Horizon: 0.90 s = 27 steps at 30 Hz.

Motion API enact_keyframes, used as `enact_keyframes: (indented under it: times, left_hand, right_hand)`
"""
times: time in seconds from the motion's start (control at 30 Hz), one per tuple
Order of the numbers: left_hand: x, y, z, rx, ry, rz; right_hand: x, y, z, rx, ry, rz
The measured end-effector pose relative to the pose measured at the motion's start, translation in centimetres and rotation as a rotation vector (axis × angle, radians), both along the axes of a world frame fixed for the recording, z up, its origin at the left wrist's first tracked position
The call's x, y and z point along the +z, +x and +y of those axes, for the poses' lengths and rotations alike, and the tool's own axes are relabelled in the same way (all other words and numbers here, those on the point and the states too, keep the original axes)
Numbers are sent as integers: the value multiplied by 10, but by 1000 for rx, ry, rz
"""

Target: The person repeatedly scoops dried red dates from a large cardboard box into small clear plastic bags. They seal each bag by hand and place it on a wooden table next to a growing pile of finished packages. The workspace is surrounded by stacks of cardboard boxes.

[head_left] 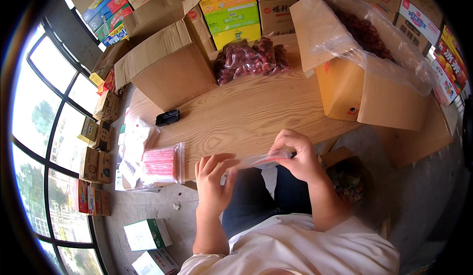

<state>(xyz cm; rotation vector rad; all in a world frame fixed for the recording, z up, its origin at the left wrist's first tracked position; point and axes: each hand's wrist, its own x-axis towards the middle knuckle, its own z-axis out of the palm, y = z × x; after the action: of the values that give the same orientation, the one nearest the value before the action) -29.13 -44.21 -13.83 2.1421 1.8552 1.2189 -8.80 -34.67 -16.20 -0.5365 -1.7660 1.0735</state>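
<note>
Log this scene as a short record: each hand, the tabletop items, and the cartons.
Left hand: holding one end of a clear plastic bag
Right hand: pinching the bag's other end, near a red strip
Table: wood-grain top
Table, left side: pack of red-striped plastic bags; small black object
Table, far edge: filled clear bags of dark red fruit
Left carton: flaps raised, contents hidden
Right carton: open, plastic-lined, holding dark red fruit
</note>
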Motion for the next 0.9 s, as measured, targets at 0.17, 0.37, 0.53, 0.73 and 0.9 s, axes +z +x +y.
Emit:
enact_keyframes:
  times: [0.17, 0.37, 0.53, 0.73, 0.9]
  left_hand:
    - [-5, 1, 4, 23, -77, -230]
    - [-10, -4, 9, 26, -51, -267]
    - [-14, -15, 9, 30, -60, -310]
    - [-18, -15, 14, 16, -27, -368]
    - [-22, -13, 25, -9, -19, -353]
  right_hand:
    - [5, -4, -4, 28, 151, -130]
    - [47, 26, -3, -13, 254, -251]
    - [100, 90, 22, -571, 553, -213]
    - [152, 169, 73, -1259, 900, -417]
    - [123, 193, 107, -1364, 760, -646]
